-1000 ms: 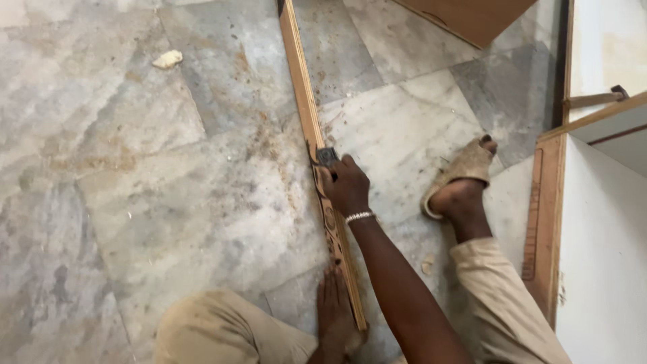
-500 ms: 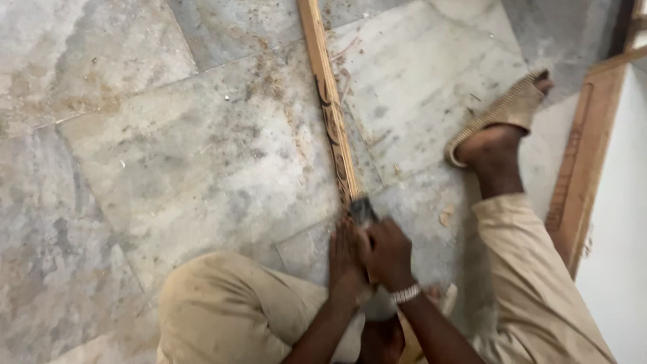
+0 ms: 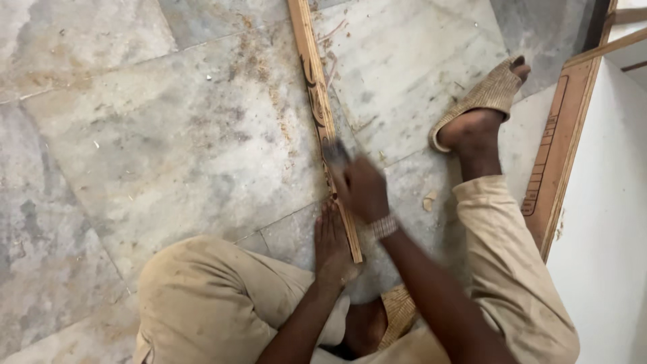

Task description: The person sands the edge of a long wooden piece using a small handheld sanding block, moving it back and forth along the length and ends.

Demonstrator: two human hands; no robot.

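Planing looks under way: on the stone floor (image 3: 168, 135) lies a long wooden strip (image 3: 317, 94), its near end pinned flat by the left hand (image 3: 331, 244) while the right hand (image 3: 362, 189), blurred, grips a small dark tool (image 3: 335, 153) on it, which next calls for a straight stroke along its length.

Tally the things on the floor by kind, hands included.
Carved wooden strip: 1
Small dark tool, blurred: 1
Woven sandal: 1
Hands: 2, left hand, right hand
Total: 5
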